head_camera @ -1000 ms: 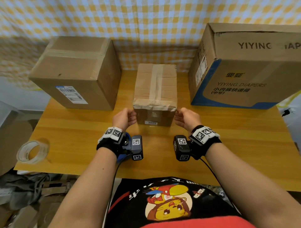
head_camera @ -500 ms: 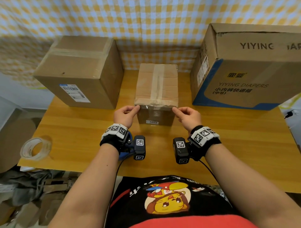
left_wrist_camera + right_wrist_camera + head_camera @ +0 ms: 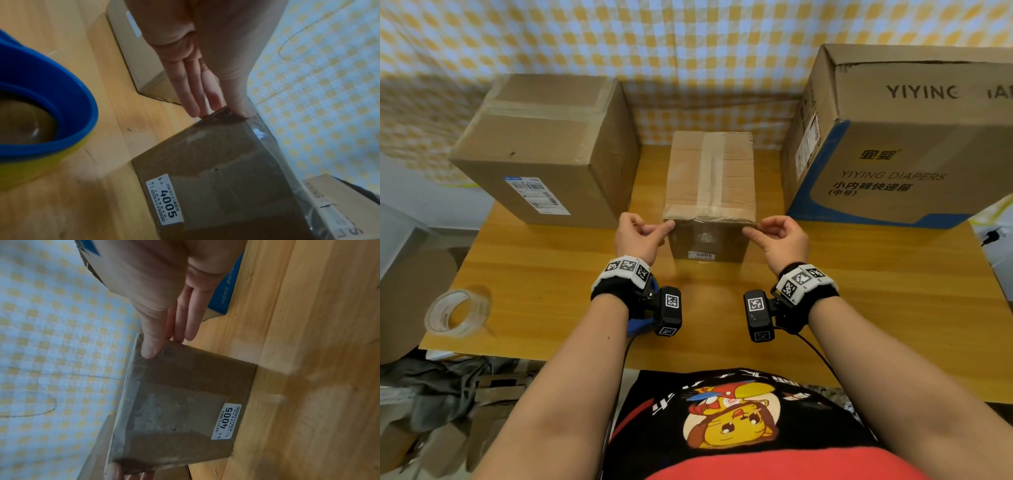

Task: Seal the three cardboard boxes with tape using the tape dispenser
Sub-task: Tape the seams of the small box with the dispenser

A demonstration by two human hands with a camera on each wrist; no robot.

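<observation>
Both hands have risen since the earlier pictures, from beside the lower front face of the small brown cardboard box (image 3: 709,192) to its upper front corners. Left hand (image 3: 637,236): thumb on the top edge, straight fingers (image 3: 193,91) against the corner, pressing a clear tape strip (image 3: 255,128) that runs along the front top edge. Right hand (image 3: 779,238): the same grip, mirrored, with the thumb on the opposite corner and fingers (image 3: 185,324) extended beside it. Neither grip closes round anything; both press flat.

The small box stands at the middle of the wooden desk (image 3: 859,308), between the plain brown cardboard box (image 3: 544,150) on the left and the large printed diaper carton (image 3: 900,137) on the right; each stands apart from it.

To do this step well, rub the tape ends down round each corner, working from the edge outward so that no air pocket or lifted tail is left, while steadying the box against sliding.

A loose clear tape roll (image 3: 457,311) lies near the desk's left front edge. A blue and yellow object (image 3: 47,104) beneath the left wrist may be the tape dispenser; it is cut off and cannot be identified with certainty. The diaper carton's top is not shown plainly, so its seal cannot be judged. The far sides of all boxes are hidden.
</observation>
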